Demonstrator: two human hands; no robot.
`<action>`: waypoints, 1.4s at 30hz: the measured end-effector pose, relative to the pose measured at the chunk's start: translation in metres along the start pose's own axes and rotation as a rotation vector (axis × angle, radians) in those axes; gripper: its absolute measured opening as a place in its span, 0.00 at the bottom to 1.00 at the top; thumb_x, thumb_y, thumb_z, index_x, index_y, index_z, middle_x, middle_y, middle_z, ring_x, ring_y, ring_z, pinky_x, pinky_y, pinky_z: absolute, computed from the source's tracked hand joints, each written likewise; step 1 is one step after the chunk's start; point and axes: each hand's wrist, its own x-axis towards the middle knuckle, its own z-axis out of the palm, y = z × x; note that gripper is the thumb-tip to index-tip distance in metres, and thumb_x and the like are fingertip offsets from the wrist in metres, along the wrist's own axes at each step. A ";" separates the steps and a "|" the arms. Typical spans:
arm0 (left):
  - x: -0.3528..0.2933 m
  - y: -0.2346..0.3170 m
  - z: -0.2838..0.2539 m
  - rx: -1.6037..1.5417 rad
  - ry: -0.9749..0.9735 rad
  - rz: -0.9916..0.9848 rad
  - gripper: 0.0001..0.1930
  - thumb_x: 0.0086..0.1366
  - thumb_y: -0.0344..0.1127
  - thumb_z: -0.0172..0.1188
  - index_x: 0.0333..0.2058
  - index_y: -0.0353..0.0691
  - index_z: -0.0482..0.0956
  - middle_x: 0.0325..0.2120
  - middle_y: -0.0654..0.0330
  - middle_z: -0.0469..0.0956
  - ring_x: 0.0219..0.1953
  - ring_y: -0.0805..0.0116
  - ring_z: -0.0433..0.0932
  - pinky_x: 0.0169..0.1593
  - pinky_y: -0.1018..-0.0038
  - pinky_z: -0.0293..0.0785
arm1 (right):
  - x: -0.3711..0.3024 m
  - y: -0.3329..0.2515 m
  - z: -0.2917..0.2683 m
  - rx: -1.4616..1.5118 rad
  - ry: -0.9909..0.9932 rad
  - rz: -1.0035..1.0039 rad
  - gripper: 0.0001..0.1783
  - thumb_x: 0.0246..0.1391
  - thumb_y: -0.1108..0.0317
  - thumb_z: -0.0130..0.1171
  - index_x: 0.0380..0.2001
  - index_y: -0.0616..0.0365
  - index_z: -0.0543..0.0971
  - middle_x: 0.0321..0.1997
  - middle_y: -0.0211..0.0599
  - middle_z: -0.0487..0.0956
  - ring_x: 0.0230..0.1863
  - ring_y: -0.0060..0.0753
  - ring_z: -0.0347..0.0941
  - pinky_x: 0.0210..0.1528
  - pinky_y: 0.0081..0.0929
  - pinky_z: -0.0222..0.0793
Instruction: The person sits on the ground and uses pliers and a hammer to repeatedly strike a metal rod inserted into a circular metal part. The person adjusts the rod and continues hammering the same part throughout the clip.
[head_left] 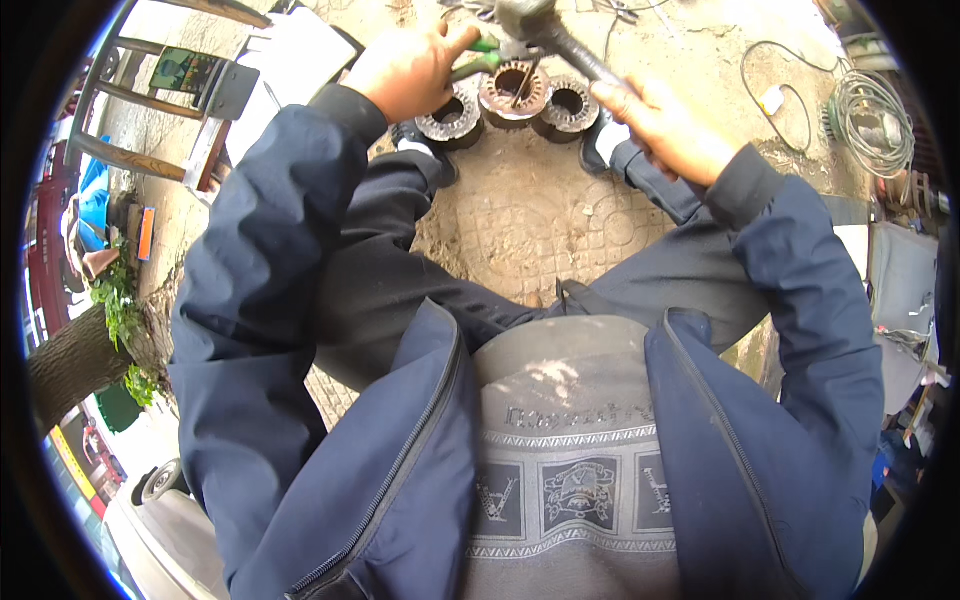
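Where three slotted stator cores stand together on the sandy paved ground (490,225), the middle core (511,111) lies between the two hands, with a left core (455,131) and a right core (568,122) close on either side. Wrapped around green-handled pliers (474,68), the left hand (405,75) is the nearer to the middle core, just off its left side; the pliers point rightward, toward the far rim. A thin dark rod (523,88) slants in that core's bore, its upper end near the plier nose; whether the pliers grip it, I cannot tell.

The right hand (672,128) has its fingers curled around the handle of a hammer (582,57), just beside the right core. The hammer's long axis runs from that fist away and leftward, so its head appears beyond the middle core and pliers. How high the head hangs is unclear from this view.
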 end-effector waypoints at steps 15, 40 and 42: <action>0.039 0.020 -0.066 -0.168 0.105 -0.163 0.21 0.60 0.29 0.62 0.53 0.44 0.81 0.36 0.51 0.83 0.34 0.49 0.83 0.36 0.56 0.79 | -0.024 0.133 0.119 0.869 -0.200 0.570 0.25 0.73 0.39 0.49 0.39 0.52 0.72 0.20 0.22 0.66 0.15 0.16 0.59 0.15 0.22 0.58; -0.004 -0.028 -0.010 -0.203 -0.012 -0.124 0.33 0.58 0.28 0.71 0.64 0.38 0.72 0.48 0.46 0.78 0.42 0.44 0.81 0.46 0.62 0.79 | -0.021 0.124 0.121 0.907 -0.218 0.542 0.20 0.73 0.45 0.53 0.39 0.51 0.70 0.22 0.21 0.65 0.16 0.16 0.59 0.15 0.21 0.56; 0.000 -0.027 -0.015 -0.131 -0.070 -0.116 0.35 0.58 0.28 0.72 0.64 0.41 0.72 0.47 0.46 0.77 0.43 0.43 0.81 0.46 0.61 0.79 | -0.021 0.126 0.121 0.895 -0.208 0.549 0.21 0.73 0.45 0.53 0.40 0.52 0.71 0.22 0.21 0.65 0.16 0.16 0.59 0.15 0.21 0.56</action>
